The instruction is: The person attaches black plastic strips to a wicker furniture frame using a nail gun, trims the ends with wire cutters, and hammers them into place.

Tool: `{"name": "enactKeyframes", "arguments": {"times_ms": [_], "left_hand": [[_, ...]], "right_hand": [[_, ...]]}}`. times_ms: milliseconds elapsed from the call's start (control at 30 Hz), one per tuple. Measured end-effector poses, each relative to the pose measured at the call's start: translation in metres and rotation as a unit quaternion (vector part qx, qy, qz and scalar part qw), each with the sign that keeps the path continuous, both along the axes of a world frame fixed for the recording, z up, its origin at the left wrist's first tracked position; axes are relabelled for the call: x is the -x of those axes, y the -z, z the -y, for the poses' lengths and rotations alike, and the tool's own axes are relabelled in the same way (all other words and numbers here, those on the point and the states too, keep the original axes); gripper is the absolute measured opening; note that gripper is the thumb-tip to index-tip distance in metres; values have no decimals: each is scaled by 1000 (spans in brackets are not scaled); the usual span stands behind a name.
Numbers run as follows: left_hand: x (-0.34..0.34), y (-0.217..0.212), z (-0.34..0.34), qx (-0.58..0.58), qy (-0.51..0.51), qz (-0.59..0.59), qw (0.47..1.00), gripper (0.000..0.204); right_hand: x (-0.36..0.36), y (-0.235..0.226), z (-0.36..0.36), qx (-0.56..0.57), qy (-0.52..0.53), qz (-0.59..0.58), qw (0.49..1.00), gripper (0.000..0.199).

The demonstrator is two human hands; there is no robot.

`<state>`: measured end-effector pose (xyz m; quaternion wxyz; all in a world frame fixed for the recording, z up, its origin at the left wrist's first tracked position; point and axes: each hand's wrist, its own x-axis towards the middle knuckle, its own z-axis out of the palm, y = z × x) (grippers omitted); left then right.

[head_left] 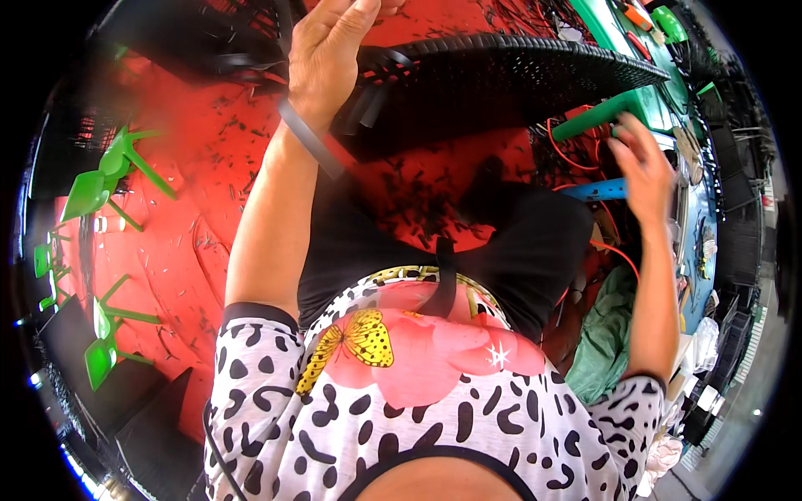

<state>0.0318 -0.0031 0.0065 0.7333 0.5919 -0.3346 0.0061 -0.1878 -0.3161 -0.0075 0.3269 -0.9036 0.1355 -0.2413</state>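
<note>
My left hand (330,58) reaches to the top edge of the view, above a black woven wicker piece (518,71) with a curved rim. Its fingers look curled together, but their tips are partly cut off, so what they hold is hidden. A grey flat strip (311,140) crosses that wrist, and other dark strips (365,104) hang beside it. My right hand (645,171) is raised at the right, slightly blurred, fingers loosely bent and apart, nothing visible in them. It is beside a green bar-like edge (601,117) and above a blue bar (597,190).
Dark scraps lie scattered over the red floor covering (242,175). Bright green small chairs (104,179) stand at the left. A worktop (697,242) along the right carries tools and clutter. Red tubing (618,248) and a green cloth (606,334) lie near my right arm.
</note>
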Motion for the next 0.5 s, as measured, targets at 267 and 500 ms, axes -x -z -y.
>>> {"name": "enactKeyframes", "arguments": {"times_ms": [267, 500], "left_hand": [[15, 2, 8, 45, 24, -38, 998, 42], [20, 9, 20, -34, -121, 36, 991, 26]], "right_hand": [[-145, -28, -165, 202, -254, 82, 942, 29], [-136, -20, -145, -71, -223, 40, 971, 22]]}}
